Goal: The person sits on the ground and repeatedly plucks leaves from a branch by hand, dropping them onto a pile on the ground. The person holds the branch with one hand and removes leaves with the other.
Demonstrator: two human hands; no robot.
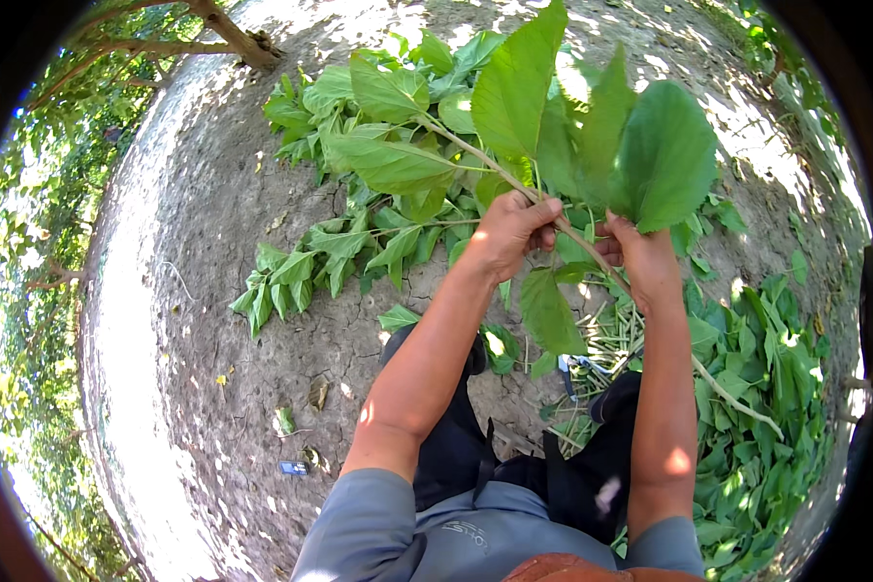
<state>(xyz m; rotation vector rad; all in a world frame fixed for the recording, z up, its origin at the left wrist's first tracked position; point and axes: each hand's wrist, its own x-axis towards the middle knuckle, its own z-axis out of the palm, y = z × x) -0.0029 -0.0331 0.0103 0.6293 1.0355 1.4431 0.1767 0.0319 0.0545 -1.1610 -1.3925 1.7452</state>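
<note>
My left hand grips a long leafy branch between thumb and fingers. The branch slants from upper left to lower right, and its thin bare end passes behind my right forearm. Broad, toothed green leaves grow along its upper part. Beside the branch, my right hand pinches large green leaves near their base; whether they are still attached is hidden. One leaf hangs below the branch, between my forearms.
Leafy branches lie heaped ahead. A pile of loose leaves spreads at my right. Between my feet and that pile lie cut stems and a partly hidden tool. A mobile phone rests on cracked soil. A tree trunk stands upper left.
</note>
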